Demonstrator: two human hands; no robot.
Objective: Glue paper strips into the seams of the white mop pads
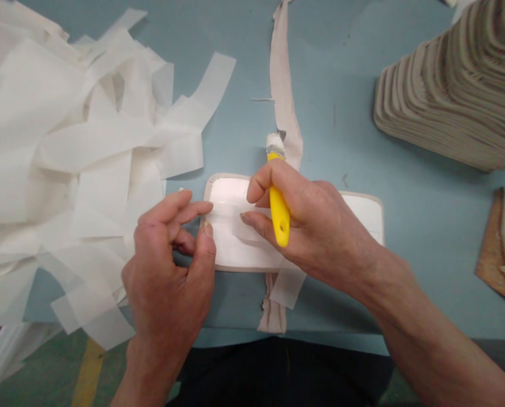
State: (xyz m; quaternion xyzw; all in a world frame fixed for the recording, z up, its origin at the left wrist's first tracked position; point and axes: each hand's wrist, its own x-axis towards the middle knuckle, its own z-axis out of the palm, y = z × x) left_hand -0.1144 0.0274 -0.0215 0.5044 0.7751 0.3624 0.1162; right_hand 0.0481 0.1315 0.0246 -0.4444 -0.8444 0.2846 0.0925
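A flat white panel [252, 257] with rounded corners and a beige padded rim lies on the bench before me. At its left edge, my left hand [172, 254] is curled, with thumb and index fingertips against the rim. My right hand [307, 215] is over the panel's middle, holding a brush [280, 217] with a yellow handle; its whitish bristles point away from me. The thumb and index finger of that hand are close to a pale paper strip [248, 229] on the panel; whether they grip it I cannot tell.
Loose translucent paper strips [87, 135] are heaped on the left, some over the front edge. A long beige fabric strip [284, 73] runs beneath the panel. At right stand a tall stack of beige-edged pieces [451, 96] and a brownish piece [500, 249]. The bench [332, 152] is blue-green.
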